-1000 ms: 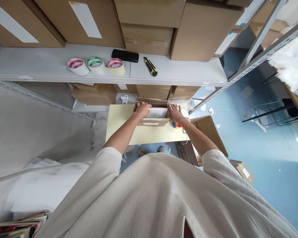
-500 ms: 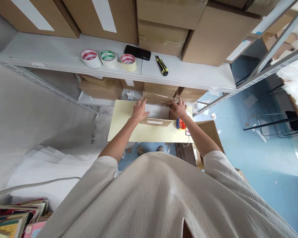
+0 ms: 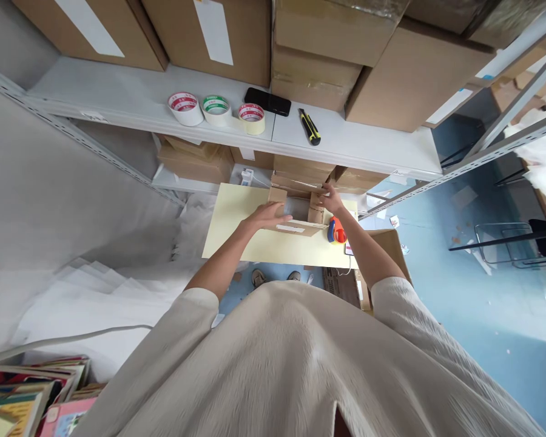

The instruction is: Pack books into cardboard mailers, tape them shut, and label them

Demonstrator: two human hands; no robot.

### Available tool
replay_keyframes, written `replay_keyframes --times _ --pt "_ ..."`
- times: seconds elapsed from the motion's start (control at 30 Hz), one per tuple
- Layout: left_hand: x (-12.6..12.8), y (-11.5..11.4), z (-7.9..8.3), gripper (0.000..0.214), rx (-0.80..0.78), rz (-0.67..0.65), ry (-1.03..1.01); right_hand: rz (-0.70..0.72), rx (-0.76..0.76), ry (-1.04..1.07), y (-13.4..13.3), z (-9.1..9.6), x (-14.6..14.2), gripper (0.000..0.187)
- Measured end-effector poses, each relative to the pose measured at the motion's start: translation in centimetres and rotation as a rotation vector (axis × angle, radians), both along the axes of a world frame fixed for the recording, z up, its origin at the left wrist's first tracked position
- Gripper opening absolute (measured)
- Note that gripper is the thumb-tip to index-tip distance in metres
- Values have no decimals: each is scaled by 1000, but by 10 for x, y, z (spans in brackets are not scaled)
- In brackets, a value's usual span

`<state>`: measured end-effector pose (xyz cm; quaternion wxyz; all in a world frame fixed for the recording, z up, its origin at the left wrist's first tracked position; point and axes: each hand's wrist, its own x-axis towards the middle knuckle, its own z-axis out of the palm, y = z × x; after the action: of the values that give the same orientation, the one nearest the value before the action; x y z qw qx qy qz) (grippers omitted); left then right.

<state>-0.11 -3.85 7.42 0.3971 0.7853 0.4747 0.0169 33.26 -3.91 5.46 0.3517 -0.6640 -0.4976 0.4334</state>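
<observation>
Half a second ago both hands gripped the ends of the small cardboard box (image 3: 295,213); now the left hand (image 3: 269,215) lies flat over its near side and the right hand (image 3: 332,200) has lifted to the far right flap. The box sits on the pale yellow desk (image 3: 236,227), with an orange tape dispenser (image 3: 337,231) just to its right. On the shelf (image 3: 118,100) above lie three tape rolls (image 3: 216,110), a phone (image 3: 267,101) and a utility knife (image 3: 310,127). Left fingers are spread, palm down; right fingers seem to pinch the flap, though it is small.
</observation>
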Motion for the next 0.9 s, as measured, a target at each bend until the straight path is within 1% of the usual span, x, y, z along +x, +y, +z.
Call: replay_keyframes --times 0.1,0.17,0.27,0.33,0.37,0.47,0.53,0.57,0.63,0.7,0.73,0.8,0.83,0.9 --pt "5 4 -3 92 38 -1 23 -47 -81 46 -6 1 0 88" --pt "11 5 -5 86 127 40 35 -31 -91 24 -8 2 4 79" --pt "24 4 -7 81 363 112 41 31 -18 -151 -12 3 10 55" --pt "34 2 -9 84 485 110 36 85 35 -316 -17 2 14 45" --pt "39 0 -11 85 513 87 35 113 35 -389 -21 0 16 43" --pt "54 -4 -23 77 484 -29 41 166 -53 -524 -36 -8 18 42" --pt "60 -9 -35 71 423 -78 53 168 -93 -535 -48 -17 20 44" --pt "62 -12 -41 70 394 -84 62 152 -86 -523 -54 -21 22 45" --pt "63 -18 -52 74 353 -78 76 78 -49 -487 -69 -32 29 49" --pt "61 -25 -60 78 337 -70 85 -47 -73 -465 -84 -44 38 52" --pt "60 -28 -63 79 336 -70 89 -111 -126 -470 -93 -50 42 52" --pt "57 -32 -65 80 342 -67 101 -203 -290 -508 -109 -62 50 48" --pt "55 -34 -65 80 344 -63 111 -224 -378 -535 -116 -68 53 45" --pt "52 -35 -65 80 347 -54 133 -221 -514 -584 -127 -79 55 38"
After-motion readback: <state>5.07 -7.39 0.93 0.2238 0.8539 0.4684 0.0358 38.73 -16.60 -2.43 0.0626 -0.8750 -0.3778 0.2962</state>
